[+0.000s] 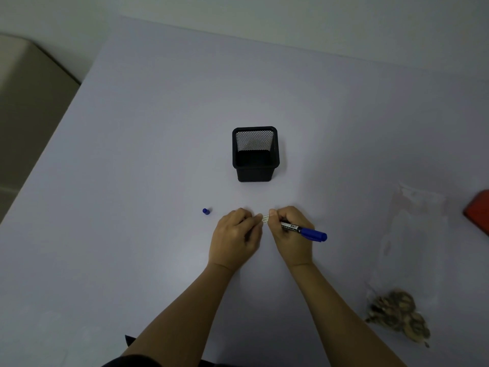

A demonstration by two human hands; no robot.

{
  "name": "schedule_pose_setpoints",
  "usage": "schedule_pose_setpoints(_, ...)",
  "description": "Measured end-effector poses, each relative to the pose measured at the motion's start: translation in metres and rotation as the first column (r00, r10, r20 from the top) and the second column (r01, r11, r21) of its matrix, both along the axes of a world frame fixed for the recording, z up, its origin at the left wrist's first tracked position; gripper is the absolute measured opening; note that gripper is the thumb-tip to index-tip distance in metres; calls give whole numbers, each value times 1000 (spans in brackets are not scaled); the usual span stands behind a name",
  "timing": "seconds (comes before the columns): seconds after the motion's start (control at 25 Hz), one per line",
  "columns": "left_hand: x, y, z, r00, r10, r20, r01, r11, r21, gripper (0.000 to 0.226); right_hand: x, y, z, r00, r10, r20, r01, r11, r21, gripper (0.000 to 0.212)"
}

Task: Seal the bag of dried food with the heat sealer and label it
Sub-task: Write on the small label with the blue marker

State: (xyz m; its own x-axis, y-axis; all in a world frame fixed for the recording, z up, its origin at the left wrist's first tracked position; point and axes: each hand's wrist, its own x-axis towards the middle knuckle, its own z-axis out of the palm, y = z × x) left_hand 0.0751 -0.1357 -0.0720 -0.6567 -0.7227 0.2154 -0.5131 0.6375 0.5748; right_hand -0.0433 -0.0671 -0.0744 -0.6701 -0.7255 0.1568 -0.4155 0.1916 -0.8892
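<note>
Cut off by the right edge: a red object (478, 211), kind impossible to tell. Barely traceable against the surface (148, 160): the clear bag (415, 229); blurred at its near end, the dried food (397, 317). Mostly hidden between left hand (236, 234) and right hand (288, 235): the label (265, 219), print too small to read. Buried in the right hand: the tip of the marker (307, 231).

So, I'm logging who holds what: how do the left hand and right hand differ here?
The right hand grips a blue marker; the left hand holds no pen. The left hand is nearer the loose blue cap, the right hand nearer the bag of dried food. Both pinch the small white label between them.
</note>
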Motion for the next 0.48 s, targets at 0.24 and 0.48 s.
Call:
schedule_pose_setpoints(0.24, 0, 0, 0, 1000, 4, 3, -4, 1000, 1, 10, 0, 0, 0, 1000, 7, 3, -7, 1000, -1, 36)
schedule_pose_setpoints(0.48, 0, 0, 0, 1000, 3, 6, -3, 1000, -1, 9, 0, 0, 2, 1000, 8, 6, -8, 1000, -7, 35)
